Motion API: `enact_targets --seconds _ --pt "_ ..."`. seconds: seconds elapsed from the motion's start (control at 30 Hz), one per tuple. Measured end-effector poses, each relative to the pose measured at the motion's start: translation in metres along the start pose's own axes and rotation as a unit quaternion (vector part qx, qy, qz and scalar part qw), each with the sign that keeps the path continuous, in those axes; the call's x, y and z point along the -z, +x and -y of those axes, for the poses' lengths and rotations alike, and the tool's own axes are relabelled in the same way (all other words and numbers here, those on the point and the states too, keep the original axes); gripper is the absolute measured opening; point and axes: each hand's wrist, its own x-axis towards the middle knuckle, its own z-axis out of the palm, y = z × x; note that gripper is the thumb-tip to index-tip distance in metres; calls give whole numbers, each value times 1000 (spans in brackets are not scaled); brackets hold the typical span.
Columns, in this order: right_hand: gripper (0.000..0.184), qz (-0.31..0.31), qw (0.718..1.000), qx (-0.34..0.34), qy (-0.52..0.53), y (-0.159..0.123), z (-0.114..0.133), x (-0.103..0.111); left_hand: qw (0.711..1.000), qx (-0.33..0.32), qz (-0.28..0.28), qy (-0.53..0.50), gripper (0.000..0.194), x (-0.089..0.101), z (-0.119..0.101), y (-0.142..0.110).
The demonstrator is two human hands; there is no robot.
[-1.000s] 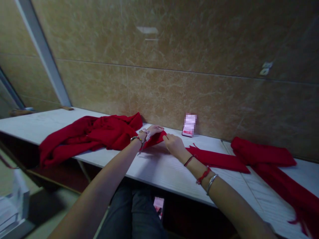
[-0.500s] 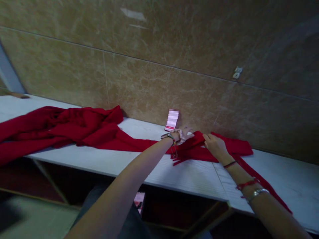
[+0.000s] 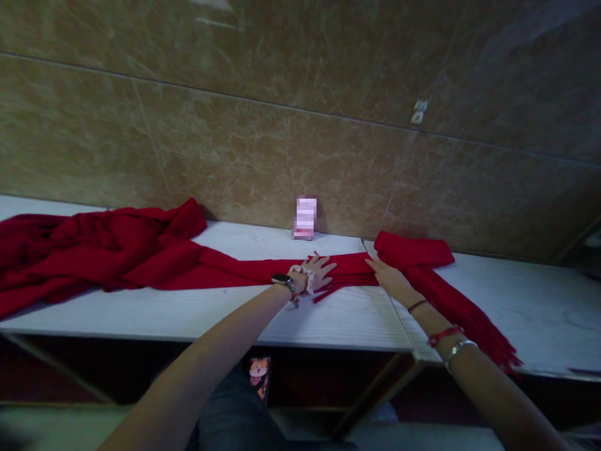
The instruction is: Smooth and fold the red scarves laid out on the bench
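Clock centred on the left hand [image 3: 322,273]. Red scarf [image 3: 350,260] lies along the white desk [image 3: 188,313] as a narrow band, running from 9 o'clock, under the left hand, to 3 o'clock. Colour deep and even; upper face between the hands flat and smooth, layered edges showing along its 6 o'clock side. Loose fringe [image 3: 325,293] strands stick out at about 6 o'clock. Toward 9 the band widens into a rumpled, creased heap [image 3: 117,244]; the stretch beneath the hand is hidden, so cannot tell whether all is one piece. Hands apart. Left: palm down, fingers fanned, resting on the band. Right hand [image 3: 393,282], at 3 o'clock: fingers extended, uncurled, tips touching the band's far end. Second scarf [image 3: 416,252] just beyond it, one part folded, fringed tail trailing toward 4. Phone [image 3: 306,216] stands against the wall [image 3: 258,150] near 12, screen blurred; another phone [image 3: 259,374] at 7, below desk level.
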Motion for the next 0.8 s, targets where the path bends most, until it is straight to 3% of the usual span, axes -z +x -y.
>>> enact_targets --seconds 0.1,0.2,0.33,0.5,0.63,0.8 --pt "52 6 1000 6 24 8 17 -2 999 -7 -30 15 49 -10 26 -15" --pt "52 5 998 33 52 25 54 -1 998 -5 -48 33 49 -13 69 -48" --pt "51 -11 993 78 85 55 118 15 999 8 -49 16 50 1 121 -103" --pt "39 -35 985 164 30 82 175 41 996 48 -79 -7 53 18 147 -146" --pt "33 -23 985 169 19 93 181 51 995 52 -75 33 52 18 146 -153" --pt "40 -64 985 159 -2 95 152 67 991 71 -98 56 50 22 130 -141"
